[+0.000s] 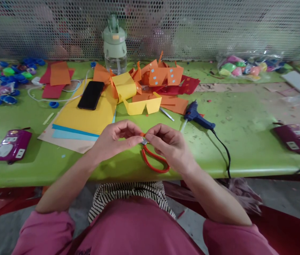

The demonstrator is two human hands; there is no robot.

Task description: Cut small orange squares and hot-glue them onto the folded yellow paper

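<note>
My left hand (122, 136) and my right hand (167, 143) meet above the table's front part, fingertips pinched together. Between them they hold a small orange paper piece (143, 134), mostly covered by the fingers. Beneath it lie scissors with red handles (156, 166), their blades partly hidden by my hands. Just beyond stands a yellow paper glasses shape (144, 107) with folded arms. A curled yellow paper strip (125, 86) and several orange paper shapes with small blue squares (158, 75) are piled behind. Tweezers (167, 114) rest beside the yellow glasses.
A blue glue gun (199, 117) lies at right, its cord running over the front edge. Left are a phone (90, 95) on yellow sheets (71, 115) and a purple power strip (11, 144). A water bottle (115, 46) stands at the back; another power strip (296, 137) sits far right.
</note>
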